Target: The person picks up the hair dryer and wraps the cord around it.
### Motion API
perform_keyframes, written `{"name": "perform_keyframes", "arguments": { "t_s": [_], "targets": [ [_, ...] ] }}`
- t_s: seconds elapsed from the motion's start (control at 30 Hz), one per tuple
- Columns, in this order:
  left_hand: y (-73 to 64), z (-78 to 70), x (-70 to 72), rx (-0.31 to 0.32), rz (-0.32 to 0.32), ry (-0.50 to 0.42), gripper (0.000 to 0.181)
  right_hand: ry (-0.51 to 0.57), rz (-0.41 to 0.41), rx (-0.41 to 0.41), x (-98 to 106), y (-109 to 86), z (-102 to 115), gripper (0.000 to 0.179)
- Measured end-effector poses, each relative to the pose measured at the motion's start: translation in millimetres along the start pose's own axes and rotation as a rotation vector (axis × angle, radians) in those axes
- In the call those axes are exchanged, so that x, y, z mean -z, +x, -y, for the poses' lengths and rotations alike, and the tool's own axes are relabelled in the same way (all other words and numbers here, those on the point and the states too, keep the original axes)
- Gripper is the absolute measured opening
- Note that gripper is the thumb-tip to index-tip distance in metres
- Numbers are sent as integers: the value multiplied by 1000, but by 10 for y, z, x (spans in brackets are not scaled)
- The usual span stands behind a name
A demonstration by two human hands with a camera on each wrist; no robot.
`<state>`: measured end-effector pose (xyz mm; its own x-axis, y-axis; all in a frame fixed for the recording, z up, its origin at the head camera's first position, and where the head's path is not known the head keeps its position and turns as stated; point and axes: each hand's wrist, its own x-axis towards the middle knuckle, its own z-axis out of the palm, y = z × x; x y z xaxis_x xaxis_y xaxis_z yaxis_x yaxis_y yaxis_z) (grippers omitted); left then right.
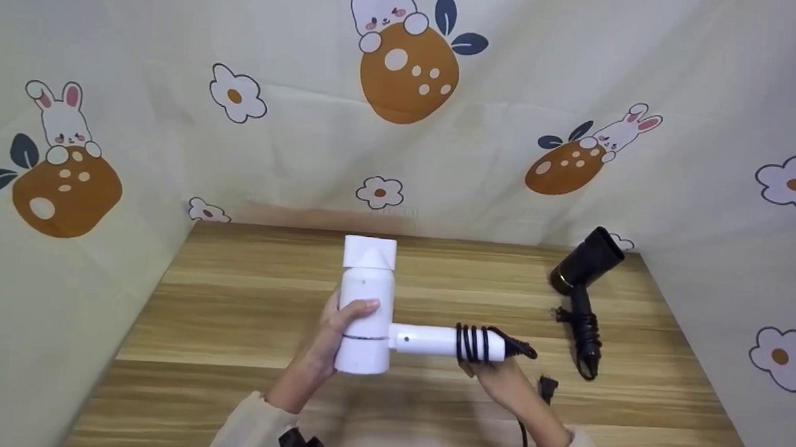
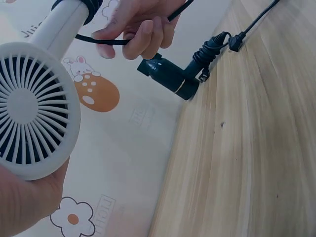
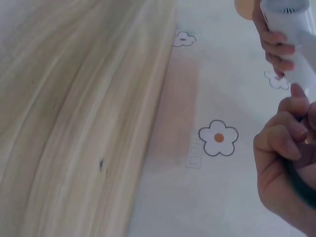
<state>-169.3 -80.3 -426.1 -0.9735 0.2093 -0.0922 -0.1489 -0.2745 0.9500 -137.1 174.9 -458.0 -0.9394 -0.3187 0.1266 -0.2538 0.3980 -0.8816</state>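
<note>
A white hair dryer (image 1: 367, 290) is held up above the wooden table, its nozzle pointing to the back wall and its handle to the right. My left hand (image 1: 327, 335) grips the barrel, thumb across the top. Black power cord (image 1: 473, 343) is wound in several loops around the handle's end. Below that end is my right hand (image 1: 504, 382), and in the left wrist view its curled fingers pinch a free length of the cord (image 2: 106, 41). That view also shows the dryer's round slotted intake grille (image 2: 22, 106).
A black hair dryer (image 1: 586, 264), its cord wrapped around the handle, lies at the table's right rear. Near my right forearm a black plug (image 1: 547, 388) hangs over the wooden table (image 1: 228, 337). Patterned cloth (image 1: 293, 150) encloses the table's back and sides.
</note>
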Motion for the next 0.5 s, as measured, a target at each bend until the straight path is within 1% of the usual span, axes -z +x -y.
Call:
{"name": "perform_keyframes", "arguments": {
  "t_s": [0.03,0.07,0.1,0.17,0.23,0.3,0.37,0.5],
  "targets": [
    [5,3,-9,-9,-18,1,48,4,-20,-14,-22,2,7,20],
    [11,8,-17,-16,-38,-2,48,-30,-41,-21,-44,4,14,20],
    [16,12,-25,-22,-57,-5,47,-25,-60,-20,-65,9,23,19],
    [24,22,-43,-29,-89,-20,46,-69,-85,8,-105,16,38,18],
    [28,30,-60,-36,-121,-28,47,-146,-104,53,-138,24,65,23],
    [35,30,-77,-48,-151,-24,48,-251,-115,101,-163,15,86,23],
    [49,24,-90,-65,-185,-13,50,-351,-129,141,-184,-4,103,19],
    [74,22,-103,-102,-229,45,52,-519,-153,195,-208,-49,126,11]
  ]
}}
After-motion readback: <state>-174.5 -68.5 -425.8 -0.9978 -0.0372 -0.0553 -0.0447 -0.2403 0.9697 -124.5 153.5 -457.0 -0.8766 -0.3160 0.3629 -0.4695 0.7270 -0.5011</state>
